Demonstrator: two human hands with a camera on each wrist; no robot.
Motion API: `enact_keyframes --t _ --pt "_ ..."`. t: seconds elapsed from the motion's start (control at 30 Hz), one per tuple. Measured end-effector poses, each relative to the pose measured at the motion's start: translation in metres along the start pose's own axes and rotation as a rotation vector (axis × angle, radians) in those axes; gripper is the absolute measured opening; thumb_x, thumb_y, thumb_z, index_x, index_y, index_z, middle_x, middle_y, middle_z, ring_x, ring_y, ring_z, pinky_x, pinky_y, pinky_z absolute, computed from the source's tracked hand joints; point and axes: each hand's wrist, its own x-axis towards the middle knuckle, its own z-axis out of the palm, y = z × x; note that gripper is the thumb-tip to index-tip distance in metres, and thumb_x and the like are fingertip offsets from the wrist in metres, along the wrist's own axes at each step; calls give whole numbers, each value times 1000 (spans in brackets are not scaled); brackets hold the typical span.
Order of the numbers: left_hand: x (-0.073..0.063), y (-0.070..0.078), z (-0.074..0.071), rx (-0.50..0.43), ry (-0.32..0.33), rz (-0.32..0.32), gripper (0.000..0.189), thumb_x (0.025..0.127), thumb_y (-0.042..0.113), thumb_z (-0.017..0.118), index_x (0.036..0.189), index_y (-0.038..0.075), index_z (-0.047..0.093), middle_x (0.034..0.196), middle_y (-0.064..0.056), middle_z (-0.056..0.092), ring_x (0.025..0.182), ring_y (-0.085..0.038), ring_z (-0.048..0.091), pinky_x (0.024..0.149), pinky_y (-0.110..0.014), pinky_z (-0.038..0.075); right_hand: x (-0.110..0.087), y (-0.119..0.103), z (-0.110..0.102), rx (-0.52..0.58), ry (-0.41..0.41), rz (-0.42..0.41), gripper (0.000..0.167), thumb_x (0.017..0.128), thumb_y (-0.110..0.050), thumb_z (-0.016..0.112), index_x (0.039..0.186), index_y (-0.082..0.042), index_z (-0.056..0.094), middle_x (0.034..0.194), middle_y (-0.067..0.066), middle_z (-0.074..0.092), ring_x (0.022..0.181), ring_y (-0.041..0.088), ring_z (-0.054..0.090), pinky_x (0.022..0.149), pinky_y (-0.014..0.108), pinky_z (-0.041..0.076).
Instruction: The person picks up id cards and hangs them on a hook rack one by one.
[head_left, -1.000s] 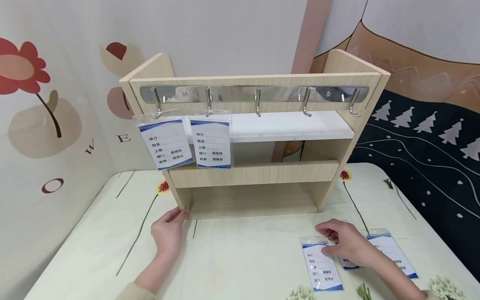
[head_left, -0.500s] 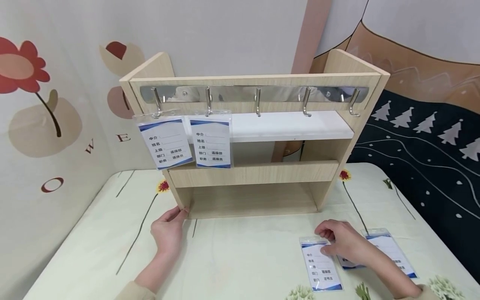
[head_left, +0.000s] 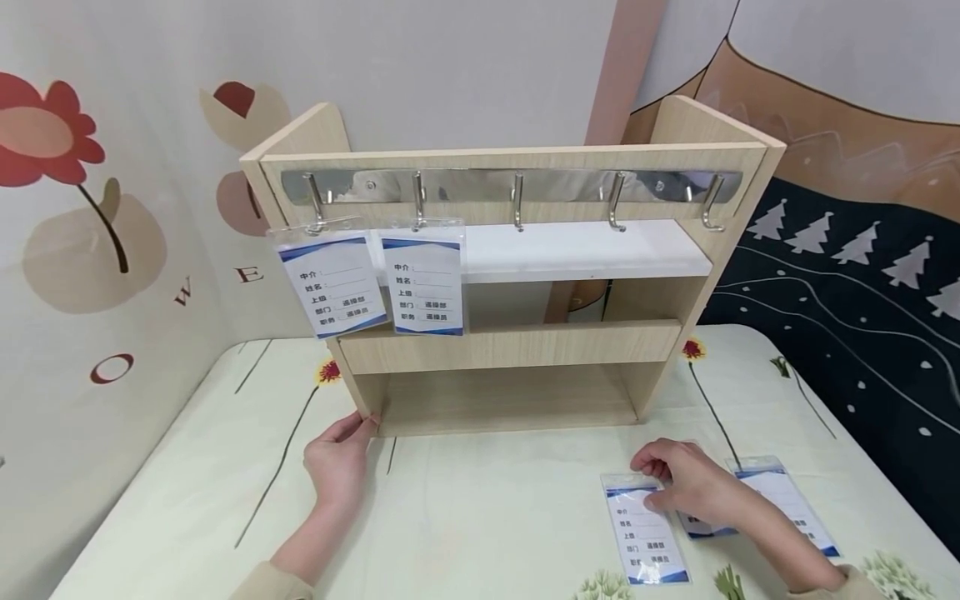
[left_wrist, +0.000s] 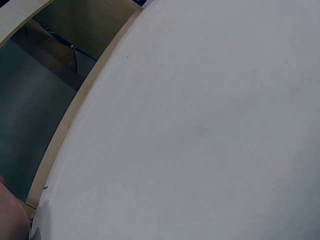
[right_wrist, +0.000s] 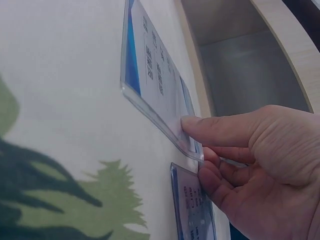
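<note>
The name badge (head_left: 647, 533) I'm on lies flat-faced in the lower right of the frame, its long axis running nearly up and down, the clear slotted end toward the top and the foot leaning a little right. It sits just left of my right hand (head_left: 693, 483), much the nearer of my hands; the thumb rests on its face by the upper right edge with fingers curled behind that edge, so I have it pinched. Whether the edge is off the surface (head_left: 480, 517) I can't tell. What matters, as I judge it, is that the slotted end already faces the hook rail (head_left: 465, 185) across the upper middle, with the fourth hook (head_left: 615, 202) from the left almost straight above. My left hand (head_left: 341, 458), well apart at left of centre, grips the lower left corner of the wooden rack (head_left: 517, 348). Two more loose badges, one partly under my right hand (head_left: 705, 527) and one beyond my wrist (head_left: 786, 508), lie to the right. Against half a second ago, both hands and every badge keep their places; only the whole view slips slightly.
</note>
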Motion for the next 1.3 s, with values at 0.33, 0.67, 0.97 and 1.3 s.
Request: enact_keyframes --t 0.33,0.67,0.97,1.3 --pt "0 -1 0 12 -7 -3 29 92 8 76 116 -8 73 109 -23 73 74 11 64 67 -10 53 0 -1 -2 -45 -45 -25 26 80 -3 86 97 -12 68 83 -5 56 78 13 47 66 26 42" --pt "0 -2 1 21 -11 8 29 92 9 75 116 -7 73 110 -23 73 75 12 64 68 -10 53 1 -4 -2 -92 -69 -33 23 82 -3 83 93 -15 68 78 -7 54 77 12 45 68 28 38" --pt "2 -2 1 10 4 4 29 91 9 77 115 -7 74 104 -19 76 73 11 64 66 -10 53 -2 1 1 -12 -37 -96 24 82 1 82 98 -10 69 83 -6 56 75 7 48 64 25 44" --pt "1 -1 0 25 -18 -7 31 92 12 77 117 -6 73 109 -20 74 75 11 64 67 -10 53 -8 0 4 63 15 -62 23 83 2 80 100 -8 69 83 -4 58 76 10 50 64 25 46"
